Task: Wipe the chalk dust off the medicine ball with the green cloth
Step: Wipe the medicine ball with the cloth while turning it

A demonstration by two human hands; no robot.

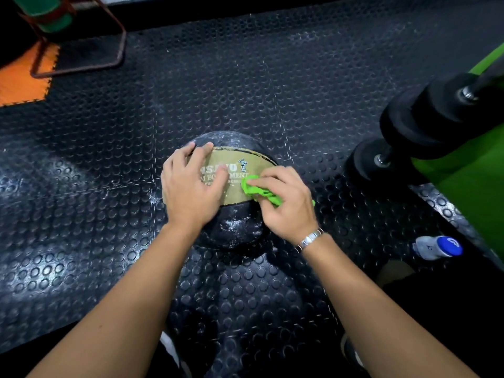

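A black medicine ball [234, 227] with a tan printed band sits on the studded black rubber floor in the middle of the view; whitish dust shows on its black parts. My left hand [191, 186] lies flat on the ball's left side, fingers spread over the band. My right hand [283, 205] grips a bunched green cloth [259, 190] and presses it against the band on the ball's right side. A silver bracelet sits on my right wrist.
A white bottle with a blue cap [436, 246] lies on the floor at the right. Black roller pads on a green machine [425, 126] stand at the upper right. A rusty metal frame [81, 50] and an orange mat [24, 77] are at the upper left.
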